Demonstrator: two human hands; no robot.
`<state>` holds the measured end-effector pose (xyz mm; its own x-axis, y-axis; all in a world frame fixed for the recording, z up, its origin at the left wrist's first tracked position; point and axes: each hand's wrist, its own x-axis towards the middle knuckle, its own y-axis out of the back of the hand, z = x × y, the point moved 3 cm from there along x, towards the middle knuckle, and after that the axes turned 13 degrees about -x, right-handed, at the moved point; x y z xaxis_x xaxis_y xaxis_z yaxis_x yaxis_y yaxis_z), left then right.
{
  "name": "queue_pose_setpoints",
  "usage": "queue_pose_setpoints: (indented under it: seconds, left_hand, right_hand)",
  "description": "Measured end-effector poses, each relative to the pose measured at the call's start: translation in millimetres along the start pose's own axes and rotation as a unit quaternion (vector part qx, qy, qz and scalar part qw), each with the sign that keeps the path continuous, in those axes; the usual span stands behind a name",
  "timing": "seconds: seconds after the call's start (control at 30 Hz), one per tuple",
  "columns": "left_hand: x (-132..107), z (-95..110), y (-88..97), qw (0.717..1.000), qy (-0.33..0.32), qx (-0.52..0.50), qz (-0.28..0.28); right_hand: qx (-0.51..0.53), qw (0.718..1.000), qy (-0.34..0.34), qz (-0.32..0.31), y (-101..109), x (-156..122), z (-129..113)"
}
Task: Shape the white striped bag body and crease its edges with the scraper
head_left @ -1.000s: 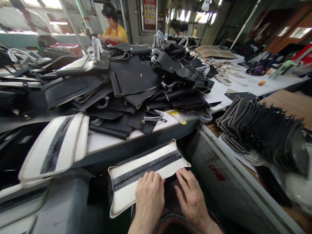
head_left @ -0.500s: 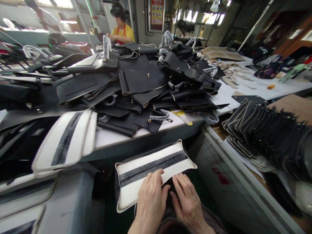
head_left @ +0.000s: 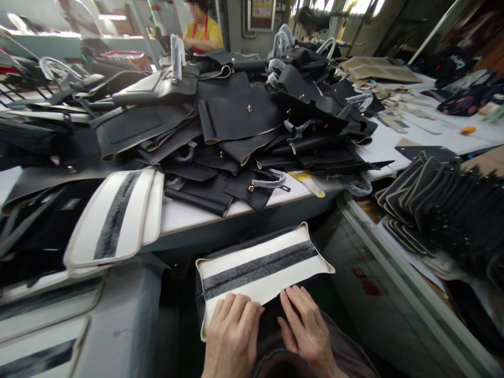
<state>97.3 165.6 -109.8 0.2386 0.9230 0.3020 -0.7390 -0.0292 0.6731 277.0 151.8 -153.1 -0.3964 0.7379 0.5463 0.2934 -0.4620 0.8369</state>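
In front of me is an unfinished black bag, its white bottom panel (head_left: 275,278) facing up with a dark grey stripe along it. Pale raw edges stick up at the panel's corners, and black material hangs around it. My left hand (head_left: 234,333) is closed over the panel's near edge, fingers curled and thumb tucked toward the black side. To its right, my right hand (head_left: 307,328) pinches the same edge, with fingertips at the seam and thumb below. The bag's underside is hidden.
A heap of black bag pieces (head_left: 232,115) with wrapped handles covers the table ahead. White striped panels (head_left: 84,226) lie at left. Stacked dark flaps (head_left: 444,210) stand at right beyond a metal-edged side panel (head_left: 378,252). A person in yellow (head_left: 210,34) works behind the heap.
My left hand has slid left and closer along the near edge, its fingers now more curled. My right hand stays at the edge. The whole view has shifted slightly.
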Motion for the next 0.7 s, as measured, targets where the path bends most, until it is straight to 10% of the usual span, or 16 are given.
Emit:
queue_pose_setpoints:
  seconds: [0.47, 0.7]
  left_hand:
    - [12.9, -4.8, -11.4, 0.991, 0.036, 0.125, 0.011]
    - [-3.1, -8.0, 16.2, 0.998, 0.049, -0.008, 0.029]
  right_hand:
    - [0.002, 0.999, 0.047, 0.008, -8.5, 10.5, -16.9]
    - [0.003, 0.999, 0.047, 0.010, -0.9, 18.5, -20.3]
